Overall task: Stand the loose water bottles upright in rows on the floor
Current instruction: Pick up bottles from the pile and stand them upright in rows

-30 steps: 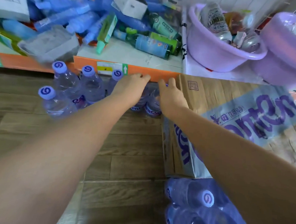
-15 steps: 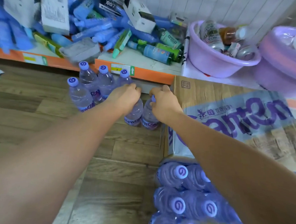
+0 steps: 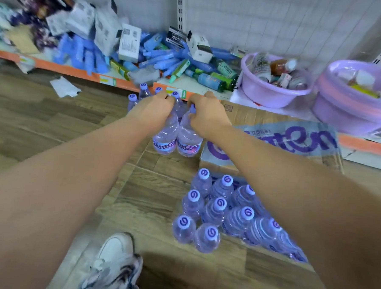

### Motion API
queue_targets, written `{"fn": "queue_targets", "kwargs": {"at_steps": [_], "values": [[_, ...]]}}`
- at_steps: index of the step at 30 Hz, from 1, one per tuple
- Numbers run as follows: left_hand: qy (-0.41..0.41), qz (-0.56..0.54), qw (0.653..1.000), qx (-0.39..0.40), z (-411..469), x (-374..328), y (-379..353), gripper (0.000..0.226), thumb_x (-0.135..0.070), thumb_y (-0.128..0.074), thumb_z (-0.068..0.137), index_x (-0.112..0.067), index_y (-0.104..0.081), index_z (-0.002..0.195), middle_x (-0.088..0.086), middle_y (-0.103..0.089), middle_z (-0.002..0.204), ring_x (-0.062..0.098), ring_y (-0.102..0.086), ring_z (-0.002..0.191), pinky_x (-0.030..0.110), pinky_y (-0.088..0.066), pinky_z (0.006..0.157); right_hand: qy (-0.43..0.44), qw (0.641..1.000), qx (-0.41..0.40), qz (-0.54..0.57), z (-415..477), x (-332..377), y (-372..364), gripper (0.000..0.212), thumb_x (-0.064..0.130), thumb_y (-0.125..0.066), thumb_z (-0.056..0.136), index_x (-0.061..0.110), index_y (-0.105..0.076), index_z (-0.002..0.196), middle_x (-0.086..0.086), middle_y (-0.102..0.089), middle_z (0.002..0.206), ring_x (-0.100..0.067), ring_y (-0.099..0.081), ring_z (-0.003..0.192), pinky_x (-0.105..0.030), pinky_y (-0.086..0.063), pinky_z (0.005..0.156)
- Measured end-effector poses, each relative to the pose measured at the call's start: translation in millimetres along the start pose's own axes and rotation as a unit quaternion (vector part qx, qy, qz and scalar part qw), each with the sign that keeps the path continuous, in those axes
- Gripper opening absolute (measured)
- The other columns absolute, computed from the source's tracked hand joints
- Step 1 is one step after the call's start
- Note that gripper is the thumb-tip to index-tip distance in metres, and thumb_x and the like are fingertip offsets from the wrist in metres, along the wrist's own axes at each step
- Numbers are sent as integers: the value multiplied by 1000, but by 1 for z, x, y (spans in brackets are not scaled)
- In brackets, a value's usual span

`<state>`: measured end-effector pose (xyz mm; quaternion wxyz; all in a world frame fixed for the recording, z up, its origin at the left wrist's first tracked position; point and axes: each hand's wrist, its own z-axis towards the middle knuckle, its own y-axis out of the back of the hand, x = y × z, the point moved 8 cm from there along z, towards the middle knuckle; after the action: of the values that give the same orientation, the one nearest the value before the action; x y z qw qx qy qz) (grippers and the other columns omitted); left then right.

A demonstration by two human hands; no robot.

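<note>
Both hands are closed, each around the neck of one bottle: our left hand (image 3: pixel 151 111) grips the left bottle (image 3: pixel 165 136) and our right hand (image 3: pixel 206 116) grips the right bottle (image 3: pixel 188 139), with the fingers curled at the caps. These two bottles are upright and touch each other side by side. Whether their bottoms meet the floor (image 3: pixel 53 126) we cannot tell. At 11 o'clock from them, just before the orange shelf edge (image 3: pixel 82 75), a few standing bottles (image 3: pixel 143 91) make the start of a row. At 3 o'clock lies the cardboard carton (image 3: pixel 263 117). At 5 o'clock, near to us, is a cluster of bottles (image 3: pixel 214 212), caps up and close together. We judge the task is at an early stage: only few bottles are placed, the pair in hand comes next, and the cluster is left.
</note>
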<state>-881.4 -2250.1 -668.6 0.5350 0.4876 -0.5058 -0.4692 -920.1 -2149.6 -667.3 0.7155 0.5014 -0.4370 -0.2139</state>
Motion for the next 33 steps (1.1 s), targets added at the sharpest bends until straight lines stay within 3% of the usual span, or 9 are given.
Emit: {"fn": "queue_targets", "kwargs": {"at_steps": [3,7,15,19,23,25,28,31,33], "values": [[16,-16,1000,-14,-23,-20,27,36,-9,-53,90,0,-45,124,22,-45,123,42,-54,108,50,-47,88,34,999,3,-8,-28,2,26,33,4,-48,84,12,-57,114,-17,-50,117,-30,-51,84,-31,-42,70],[29,-49,998,-41,-50,-58,57,37,-10,-53,90,-3,-47,126,21,-45,126,41,-50,114,49,-45,92,44,999,2,-11,-68,-7,59,28,11,-53,83,13,-59,111,-17,-54,116,-33,-55,98,-27,-34,70],[-67,-73,995,5,-73,-146,51,35,-20,-52,93,-2,-50,123,21,-47,123,37,-49,116,45,-42,95,39,995,47,-78,-148,-49,92,25,12,-56,86,12,-64,110,-11,-63,110,-28,-56,106,-28,-40,73],[-149,-90,985,-3,-86,-180,45,27,-20,-57,89,0,-57,107,21,-55,113,35,-54,105,42,-45,89,9,993,64,-102,-180,-67,97,26,13,-61,84,13,-64,109,-3,-51,92,-27,-55,101,-26,-36,71],[-201,-81,976,15,-98,-212,33,17,-19,-57,87,-1,-58,89,20,-60,98,34,-57,93,40,-47,79,-23,992,73,-97,-208,-85,93,26,14,-66,82,8,-65,107,-7,-59,103,-24,-51,94,-25,-36,73],[-212,-74,974,20,-103,-222,24,20,-22,-57,88,-2,-59,92,18,-60,96,34,-56,92,39,-46,78,-31,990,74,-113,-219,-88,93,27,17,-67,83,4,-66,107,-11,-62,110,-22,-47,89,-23,-32,72],[-230,-83,969,23,-110,-232,18,18,-20,-56,89,-3,-59,90,11,-53,88,30,-52,87,34,-39,73,-48,989,73,-117,-231,-92,97,30,18,-67,83,3,-66,109,-14,-63,115,-28,-55,102,-30,-41,77],[-252,-106,962,28,-117,-240,17,25,-20,-59,87,-16,-45,66,4,-46,76,29,-49,80,37,-42,75,-64,989,75,-111,-241,-94,101,29,17,-68,82,3,-66,107,-15,-64,115,-30,-57,108,-32,-46,82],[-250,-111,961,34,-120,-243,14,18,-21,-59,87,-16,-50,73,1,-43,79,26,-47,81,35,-41,77,-76,988,83,-107,-247,-97,99,28,18,-68,82,4,-66,106,-13,-64,113,-29,-57,106,-30,-42,77]]}}
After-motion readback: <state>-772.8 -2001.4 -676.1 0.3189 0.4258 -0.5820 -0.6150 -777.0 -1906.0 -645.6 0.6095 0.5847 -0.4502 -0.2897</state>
